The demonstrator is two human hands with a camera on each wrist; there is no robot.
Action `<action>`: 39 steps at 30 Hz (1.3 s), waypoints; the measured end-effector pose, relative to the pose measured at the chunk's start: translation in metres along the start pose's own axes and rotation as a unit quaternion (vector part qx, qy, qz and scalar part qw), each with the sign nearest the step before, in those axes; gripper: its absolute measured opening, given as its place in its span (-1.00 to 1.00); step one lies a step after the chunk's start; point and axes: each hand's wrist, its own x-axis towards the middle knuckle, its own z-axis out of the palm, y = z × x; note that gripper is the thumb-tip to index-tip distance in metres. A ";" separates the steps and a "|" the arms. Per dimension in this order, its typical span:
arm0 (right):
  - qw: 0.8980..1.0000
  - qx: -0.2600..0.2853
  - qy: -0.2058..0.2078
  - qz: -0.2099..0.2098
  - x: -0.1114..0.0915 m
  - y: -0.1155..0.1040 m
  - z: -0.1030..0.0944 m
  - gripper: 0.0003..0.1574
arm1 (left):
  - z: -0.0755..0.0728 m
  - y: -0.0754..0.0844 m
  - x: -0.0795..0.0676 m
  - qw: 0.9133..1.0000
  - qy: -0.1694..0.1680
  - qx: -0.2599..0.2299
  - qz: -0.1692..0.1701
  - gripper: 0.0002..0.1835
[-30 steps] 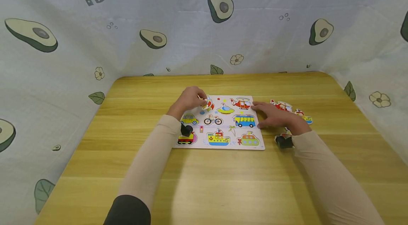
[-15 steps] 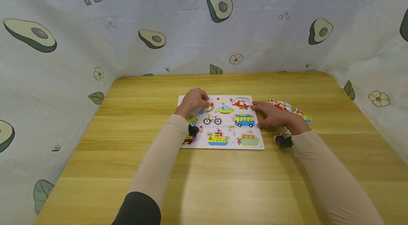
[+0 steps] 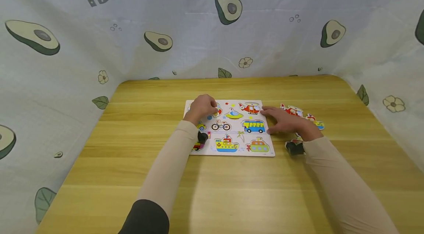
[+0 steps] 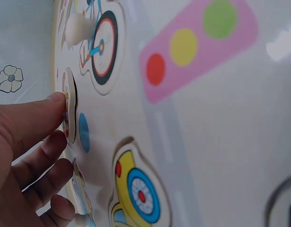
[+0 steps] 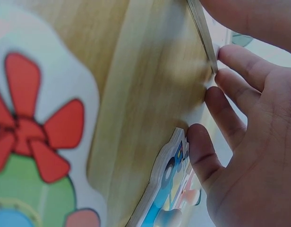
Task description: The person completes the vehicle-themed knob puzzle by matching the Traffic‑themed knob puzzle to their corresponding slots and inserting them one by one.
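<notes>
The thumb and fingers of my left hand (image 3: 201, 107) pinch a red-and-yellow puzzle piece (image 3: 217, 110) at the upper left of a white puzzle board (image 3: 243, 151). In the left wrist view, this wooden piece (image 4: 72, 106) appears nearly edge-on, right at the board's face; its picture is mostly hidden. My right hand (image 3: 285, 120) touches the board's right edge with thumb and fingertips, fingers extended. On the board I see a bicycle (image 3: 221, 125) with a white knob, a bus (image 3: 253, 126), a helicopter (image 3: 250, 107), a ship (image 3: 226, 143) and a submarine (image 3: 258, 145).
Loose pieces lie right of the board, partly under my right arm, among them a red helicopter piece (image 3: 293, 110) and a blue-and-yellow piece (image 3: 315, 121). A submarine piece (image 5: 39, 142) is close to the right wrist camera. A printed cloth (image 3: 198, 42) hangs behind the wooden table (image 3: 212, 193).
My left hand has moved slightly right and toward me with the puzzle piece, which has turned and come down against the board. My right hand has stayed at the board's edge.
</notes>
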 end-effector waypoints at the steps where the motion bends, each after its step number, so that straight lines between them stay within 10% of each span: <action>1: 1.000 -0.001 0.000 -0.001 0.001 0.000 0.000 0.02 | 0.000 -0.001 0.000 1.000 0.002 0.004 -0.002 -0.84; 24: 1.000 -0.007 0.000 -0.006 0.011 0.003 0.003 0.04 | -0.018 -0.014 -0.007 0.998 -0.010 0.049 0.032 -0.60; 39: 0.985 -0.002 0.157 -0.069 -0.045 -0.009 -0.003 -0.46 | -0.058 -0.097 -0.090 0.991 -0.007 0.047 0.126 -0.59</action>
